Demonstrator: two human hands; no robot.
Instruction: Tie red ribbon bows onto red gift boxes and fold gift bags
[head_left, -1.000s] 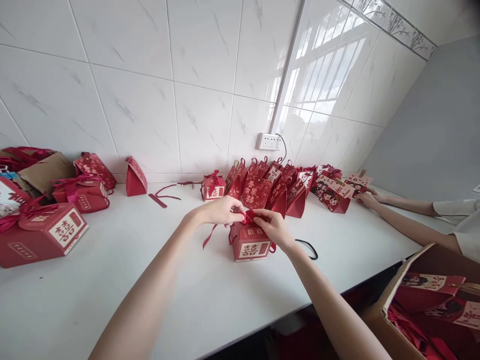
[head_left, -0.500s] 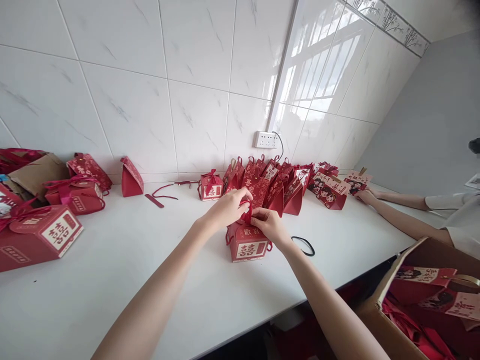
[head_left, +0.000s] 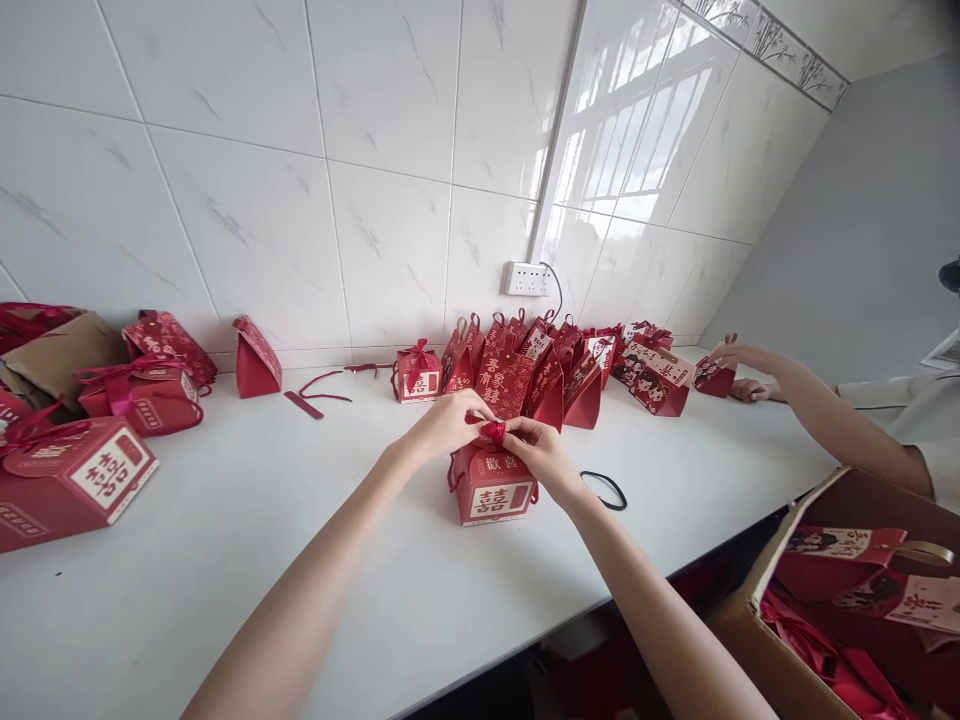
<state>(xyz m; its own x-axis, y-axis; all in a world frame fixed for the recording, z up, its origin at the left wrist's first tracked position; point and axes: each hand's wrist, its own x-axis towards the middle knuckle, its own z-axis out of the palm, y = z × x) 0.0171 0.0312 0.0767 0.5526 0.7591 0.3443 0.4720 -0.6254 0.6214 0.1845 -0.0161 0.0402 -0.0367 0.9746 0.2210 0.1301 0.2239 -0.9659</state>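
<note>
A red gift box (head_left: pixel 495 490) with a white label stands on the white table in front of me. Above its lid is a red ribbon (head_left: pixel 493 432), gathered into a bow or knot. My left hand (head_left: pixel 454 422) pinches the ribbon from the left, fingers closed. From the other side, my right hand (head_left: pixel 536 445) grips it between thumb and fingertips. Red cords hang at both sides of the box. Close behind my hands stands a patterned red triangular box (head_left: pixel 507 382).
Several red triangular boxes crowd along the wall. More ribboned boxes (head_left: pixel 79 480) stand at the left, near loose cord (head_left: pixel 322 385). A black loop (head_left: pixel 604 490) lies right of my box. A carton (head_left: pixel 750 590) of boxes is at lower right. Another person's hand (head_left: pixel 739 355) touches a box.
My left hand has come down slightly, and the ribbon is now pulled into a tighter bunch. The other person's hand has risen to the top of a box at the right.
</note>
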